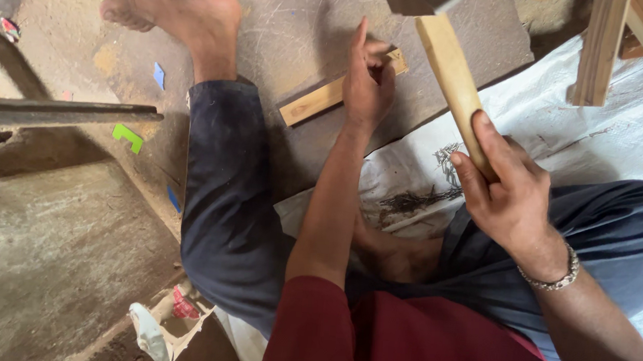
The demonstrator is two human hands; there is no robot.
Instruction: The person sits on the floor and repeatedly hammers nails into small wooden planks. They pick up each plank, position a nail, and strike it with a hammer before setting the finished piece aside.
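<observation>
Head view, looking down at a person seated on the floor. The left hand (367,79) rests on a short wooden strip (327,95), fingers curled and pinched at the strip's far end, index finger pointing up; whether a nail sits between the fingertips cannot be told. The strip lies slanted on a flat grey-brown board (286,22), its near end free and its far end under the hand, well inside the board's edges. The right hand (503,188) is closed tight around the pale wooden handle of a hammer (448,58), raised above and just right of the strip; the dark metal head touches the top edge of the frame. Open air separates hammer head and strip. The board's right edge meets a white woven sheet (600,123), where a small heap of dark nails (417,197) lies near the right hand. The person's bare left foot (175,12) rests on the board's far left part. A dark metal bar (58,112) reaches in from the left edge. Wooden pieces (605,49) stand at top right.
</observation>
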